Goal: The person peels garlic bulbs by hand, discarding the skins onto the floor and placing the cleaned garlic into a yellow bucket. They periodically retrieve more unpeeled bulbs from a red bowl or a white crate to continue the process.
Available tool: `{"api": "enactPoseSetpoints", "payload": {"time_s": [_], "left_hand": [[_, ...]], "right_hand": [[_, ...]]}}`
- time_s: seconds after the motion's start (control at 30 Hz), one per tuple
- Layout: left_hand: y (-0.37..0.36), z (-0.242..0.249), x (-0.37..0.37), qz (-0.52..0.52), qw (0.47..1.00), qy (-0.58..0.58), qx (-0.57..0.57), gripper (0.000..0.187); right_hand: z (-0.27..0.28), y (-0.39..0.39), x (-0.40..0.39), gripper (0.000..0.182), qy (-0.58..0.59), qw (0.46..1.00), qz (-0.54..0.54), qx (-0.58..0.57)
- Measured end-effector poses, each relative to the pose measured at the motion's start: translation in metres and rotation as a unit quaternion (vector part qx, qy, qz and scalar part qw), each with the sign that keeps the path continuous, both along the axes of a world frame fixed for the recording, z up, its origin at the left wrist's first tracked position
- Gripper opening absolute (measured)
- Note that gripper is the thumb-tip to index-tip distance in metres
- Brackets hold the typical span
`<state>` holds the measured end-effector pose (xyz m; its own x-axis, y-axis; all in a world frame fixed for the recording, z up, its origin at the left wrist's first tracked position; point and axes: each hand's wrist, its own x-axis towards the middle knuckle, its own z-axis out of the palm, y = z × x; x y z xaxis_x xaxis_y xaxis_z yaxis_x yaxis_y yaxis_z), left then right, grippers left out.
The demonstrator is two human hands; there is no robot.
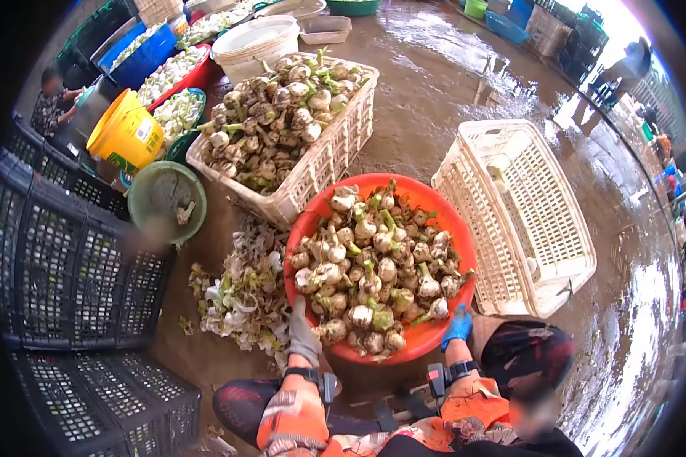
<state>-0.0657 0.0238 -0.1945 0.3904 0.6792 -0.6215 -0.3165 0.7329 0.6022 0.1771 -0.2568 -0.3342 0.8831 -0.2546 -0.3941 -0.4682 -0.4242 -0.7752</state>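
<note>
Surface: one wet brown floor (408,91). Along its left edge stand black mesh crates (91,282), at least three; overlap prevents an exact count. Two white crates are noted: a loaded crate (322,174) beyond the basin's far left edge, heaped above its rim; and a second crate (476,221) just beside the basin's right edge, whether upright or tipped cannot be determined. One red basin (460,232) is located toward the floor's near edge. One heap of leafy trimmings (244,305) lies just off the basin's left edge. One yellow bucket (126,129) and one green tub (149,189) are near the floor's left edge. Two gloved hands: the left hand (303,335), grey, grips the basin's near left edge; the right hand (457,327), blue, grips its near right edge; fingers partly hidden. Bulbs (381,244) in the basin: dozens, overlapping, uncountable.
</note>
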Motion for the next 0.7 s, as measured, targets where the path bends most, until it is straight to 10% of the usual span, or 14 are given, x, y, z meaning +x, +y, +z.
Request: {"api": "enactPoseSetpoints", "payload": {"time_s": [0.07,0.23,0.33,0.53,0.63,0.7], "left_hand": [[-0.004,0.04,0.013,-0.017,0.999,-0.019,-0.029,0.054],[-0.003,0.028,0.042,-0.026,0.997,-0.073,0.0,0.054],[0.008,0.038,0.084,-0.028,0.993,-0.115,0.009,0.051],[0.042,0.054,0.136,-0.075,0.976,-0.203,-0.035,0.052],[0.058,0.004,0.148,-0.141,0.987,-0.071,0.003,0.061],[0.08,0.023,0.127,-0.322,0.866,0.337,0.183,0.065]], "right_hand": [[0.047,0.013,-0.004,0.043,0.017,0.987,-0.007,-0.162],[0.06,0.018,0.054,0.039,-0.024,0.993,0.013,-0.118],[0.003,-0.003,0.137,0.04,-0.078,0.897,0.233,-0.368],[0.014,0.031,0.21,0.057,0.008,0.943,0.22,-0.251],[-0.019,0.023,0.249,0.056,-0.023,0.915,0.305,-0.265],[-0.107,-0.006,0.297,0.074,-0.167,0.903,0.351,-0.182]]}}
